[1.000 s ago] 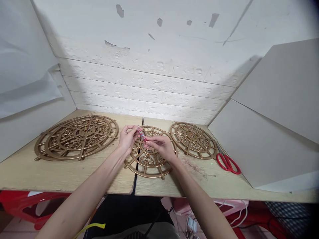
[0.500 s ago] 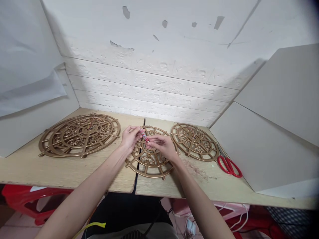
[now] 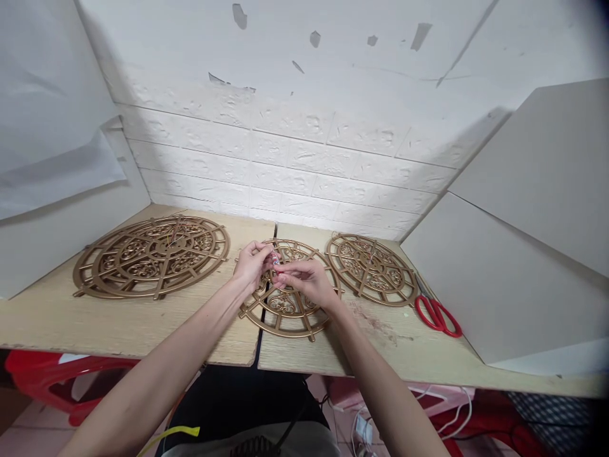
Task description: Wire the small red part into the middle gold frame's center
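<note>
Small red-and-white tube (image 3: 275,258): over the middle gold openwork disc (image 3: 285,312), toward the wooden table's (image 3: 118,325) far edge.
Axis: mostly hidden by fingers; direction unclear.
Left hand (image 3: 250,265): pinching the tube.
Right hand (image 3: 310,280): pinching it too.

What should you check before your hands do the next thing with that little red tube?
1. Grip: ok, the left hand and right hand both pinch the tube.
2. Place: ok, the tube is held above the middle disc.
3. Is the middle disc flat on the table: ok.
4. Are the scissors away from the hands: ok, far right.
5. Is the tube's cap on: cannot tell, too small.
</note>
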The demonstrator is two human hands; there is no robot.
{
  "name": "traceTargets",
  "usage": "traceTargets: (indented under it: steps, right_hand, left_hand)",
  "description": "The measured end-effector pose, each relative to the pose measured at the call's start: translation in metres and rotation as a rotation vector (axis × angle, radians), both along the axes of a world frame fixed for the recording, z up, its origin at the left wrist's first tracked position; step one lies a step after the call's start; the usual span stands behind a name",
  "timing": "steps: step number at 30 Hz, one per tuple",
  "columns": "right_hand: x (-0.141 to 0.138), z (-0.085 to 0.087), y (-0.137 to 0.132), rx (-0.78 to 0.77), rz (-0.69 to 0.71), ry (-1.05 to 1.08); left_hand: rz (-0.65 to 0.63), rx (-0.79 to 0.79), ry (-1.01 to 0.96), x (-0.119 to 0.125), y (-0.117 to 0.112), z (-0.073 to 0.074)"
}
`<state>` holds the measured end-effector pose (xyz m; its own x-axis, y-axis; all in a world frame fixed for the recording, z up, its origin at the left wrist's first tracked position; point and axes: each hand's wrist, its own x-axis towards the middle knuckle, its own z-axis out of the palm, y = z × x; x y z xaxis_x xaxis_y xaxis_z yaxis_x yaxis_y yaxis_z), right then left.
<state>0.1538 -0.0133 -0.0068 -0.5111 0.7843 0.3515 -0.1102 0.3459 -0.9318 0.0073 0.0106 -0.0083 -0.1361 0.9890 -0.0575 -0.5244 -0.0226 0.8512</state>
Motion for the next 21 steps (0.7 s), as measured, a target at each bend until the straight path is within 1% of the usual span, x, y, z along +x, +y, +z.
traceTargets:
  steps: [5, 8, 11, 14, 17, 21]
  right_hand:
    - [0.0, 0.004, -0.001, 0.006, -0.04, 0.002]
    - [0.002, 0.007, 0.0, 0.006, -0.081, 0.055]
    - [0.003, 0.011, 0.0, -0.032, -0.133, 0.129]
    - [0.004, 0.014, 0.0, -0.056, -0.163, 0.155]
    - [0.005, 0.015, 0.001, -0.06, -0.149, 0.155]
    - [0.006, 0.015, 0.002, -0.088, -0.084, 0.152]
  left_hand:
    - [0.01, -0.021, -0.033, -0.003, 0.002, 0.001]
    - [0.04, -0.023, -0.083, -0.008, 0.005, 0.003]
    - [0.084, -0.028, -0.127, -0.012, 0.007, 0.003]
    - [0.1, -0.034, -0.158, -0.015, 0.01, 0.003]
    - [0.106, -0.03, -0.181, -0.015, 0.011, 0.002]
    - [0.113, -0.028, -0.191, -0.015, 0.013, 0.0]
